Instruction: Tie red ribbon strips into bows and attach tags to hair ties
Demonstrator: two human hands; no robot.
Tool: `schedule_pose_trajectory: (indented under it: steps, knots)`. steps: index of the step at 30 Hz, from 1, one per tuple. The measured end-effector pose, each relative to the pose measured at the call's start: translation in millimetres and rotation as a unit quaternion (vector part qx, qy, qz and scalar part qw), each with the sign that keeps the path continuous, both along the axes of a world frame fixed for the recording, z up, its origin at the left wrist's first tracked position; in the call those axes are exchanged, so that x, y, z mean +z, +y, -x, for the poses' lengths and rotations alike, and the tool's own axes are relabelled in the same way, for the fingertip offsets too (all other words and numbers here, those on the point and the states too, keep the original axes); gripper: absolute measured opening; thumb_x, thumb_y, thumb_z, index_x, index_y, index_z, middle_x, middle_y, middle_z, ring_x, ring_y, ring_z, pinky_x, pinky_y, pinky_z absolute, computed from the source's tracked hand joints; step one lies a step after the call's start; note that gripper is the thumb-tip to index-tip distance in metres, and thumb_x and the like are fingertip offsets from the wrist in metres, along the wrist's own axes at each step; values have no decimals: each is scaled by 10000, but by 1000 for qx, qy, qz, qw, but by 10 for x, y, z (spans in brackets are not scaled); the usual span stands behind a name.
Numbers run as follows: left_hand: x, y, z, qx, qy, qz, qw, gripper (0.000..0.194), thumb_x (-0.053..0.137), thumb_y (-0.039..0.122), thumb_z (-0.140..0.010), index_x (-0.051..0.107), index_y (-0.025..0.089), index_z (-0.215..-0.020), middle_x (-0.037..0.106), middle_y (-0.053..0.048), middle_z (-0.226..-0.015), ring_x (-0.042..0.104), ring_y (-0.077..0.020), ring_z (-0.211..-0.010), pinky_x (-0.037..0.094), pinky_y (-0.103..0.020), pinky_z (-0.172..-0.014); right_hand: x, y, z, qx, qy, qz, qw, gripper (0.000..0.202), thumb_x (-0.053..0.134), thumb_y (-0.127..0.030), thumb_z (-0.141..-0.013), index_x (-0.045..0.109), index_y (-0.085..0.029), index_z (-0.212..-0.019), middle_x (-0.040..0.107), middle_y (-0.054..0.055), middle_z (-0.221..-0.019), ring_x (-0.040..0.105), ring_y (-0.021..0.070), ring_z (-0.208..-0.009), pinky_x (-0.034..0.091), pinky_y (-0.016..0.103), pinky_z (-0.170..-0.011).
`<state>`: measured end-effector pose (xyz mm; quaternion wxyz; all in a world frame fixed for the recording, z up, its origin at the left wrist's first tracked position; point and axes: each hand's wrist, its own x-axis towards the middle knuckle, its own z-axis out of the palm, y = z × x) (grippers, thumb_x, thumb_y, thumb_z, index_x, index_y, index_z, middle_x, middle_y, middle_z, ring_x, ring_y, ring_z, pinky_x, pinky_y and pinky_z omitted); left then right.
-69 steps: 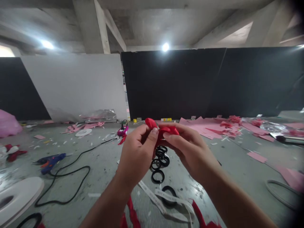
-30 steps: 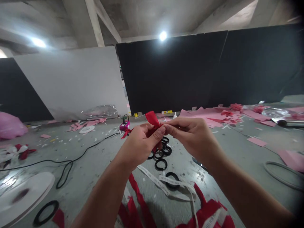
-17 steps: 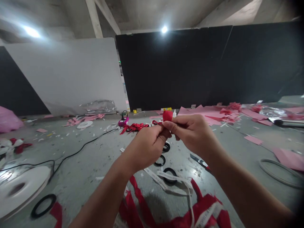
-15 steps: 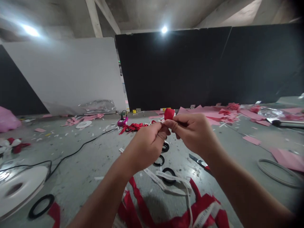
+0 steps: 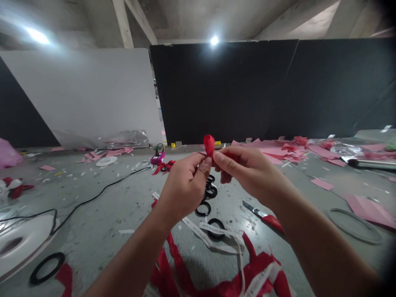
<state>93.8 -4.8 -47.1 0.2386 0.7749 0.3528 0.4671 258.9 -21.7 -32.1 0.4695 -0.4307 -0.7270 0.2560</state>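
Red ribbon loop pinched between both hands above a littered floor.
Left hand and right hand meet fingertip to fingertip, thumbs and forefingers pressed together on the ribbon, whose folded end stands just above the fingertips. Below the fingers lie black rings and a white printed ribbon; a red-handled knife lies under the right wrist.

Two hands — five black rings — one white spool.
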Motion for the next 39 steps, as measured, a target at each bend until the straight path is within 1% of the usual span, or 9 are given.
schedule_pose_trajectory:
  steps: [5,11,18,21,25,29,32,36,39]
  knots:
    - [12,3,1,-34,-14,23,999,303,458,357,-948,666,172,-828,607,-8,-710,534,-149,-692,413,-253,-643,-8,0,6,5,26,-8,1000,321,612,-474,-870,720,-172,-878,649,27,-712,603,137,-625,479,261,-543]
    - [19,-2,26,-79,-19,75,994,218,527,348,-918,668,194,-980,655,-20,-806,596,-157,-768,455,-257,-685,-30,23,-10,-37,-16,-56,998,254,599,-377,-892,747,-176,-938,670,35,-721,586,147,-631,451,279,-554]
    - [-9,58,54,-52,-11,67,996,295,518,407,-918,699,184,-988,697,-57,-918,625,-197,-868,473,-312,-783,-50,34,2,-68,-34,-52,996,218,630,-349,-865,752,-193,-956,683,36,-742,577,151,-644,446,293,-589]
    - [-13,95,52,-35,-32,72,996,303,528,407,-911,724,176,-909,700,-52,-906,623,-199,-889,460,-311,-813,-72,45,-2,-62,0,-25,998,292,643,-377,-855,697,-171,-1055,668,36,-759,571,144,-644,451,285,-577]
    - [-9,102,54,-36,-24,162,986,331,531,426,-897,718,163,-821,661,-20,-731,570,-162,-698,436,-296,-690,-132,103,-5,-60,52,-2,997,526,703,-412,-802,560,-169,-1246,677,58,-897,599,151,-711,475,285,-599]
    - [-40,111,43,-79,-37,228,970,231,560,327,-875,717,160,-905,685,-32,-800,581,-160,-750,434,-298,-732,-176,158,-4,-21,-4,3,1000,351,719,-385,-789,680,-184,-1074,704,62,-924,631,174,-783,493,308,-660]
    - [-74,133,45,-65,-37,253,965,230,550,311,-863,707,144,-883,695,-58,-835,595,-174,-770,438,-309,-731,-183,158,-2,-21,-40,-28,999,173,697,-322,-812,726,-174,-898,711,45,-843,636,171,-766,488,311,-674]
    - [-98,204,145,-89,98,202,970,269,519,361,-859,685,170,-766,656,-27,-718,559,-162,-658,388,-275,-606,-137,150,-37,-72,-83,-44,993,112,681,-272,-812,727,-177,-849,690,29,-742,613,153,-677,468,303,-619]
    - [-135,335,296,-85,256,162,949,299,534,431,-842,708,203,-926,692,-36,-814,601,-179,-695,373,-258,-572,-101,200,-115,-90,-15,6,996,131,699,-287,-784,713,-182,-862,677,30,-703,604,149,-625,470,301,-574]
